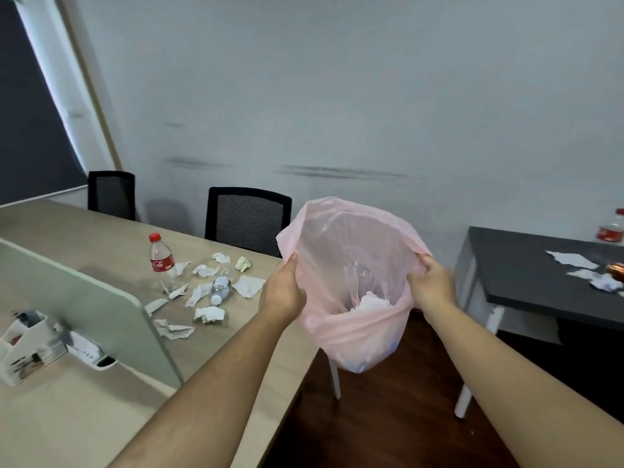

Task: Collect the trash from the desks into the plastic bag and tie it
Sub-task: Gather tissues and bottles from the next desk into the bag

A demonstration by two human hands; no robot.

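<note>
1. Pink plastic bag [351,332]: held up in the air between the two counters, mouth spread wide toward me. I see white crumpled paper [373,305] at its bottom, with something clear beside it that I cannot identify.
2. Left hand [285,288]: fingers curled over the bag's left rim, gripping it.
3. Right hand [430,285]: clenched on the bag's right rim, holding it taut.
4. Light wooden counter [84,417]: to my left. On it I count an upright cola bottle [161,260] with a red cap, a clear water bottle [221,288] lying on its side near it, and crumpled tissues [209,314] scattered around both.
5. Green divider panel [84,309]: standing on the same counter, with a white desk organiser [27,346] in front of it.
6. Dark counter [523,265]: to my right, well apart from the first. It carries torn tissue scraps [570,258], a red-labelled bottle [613,228] at the far edge, and a coppery object [616,267] too blurred to name.
7. Two black mesh chairs [248,217]: behind the wooden counter, near the wall.
</note>
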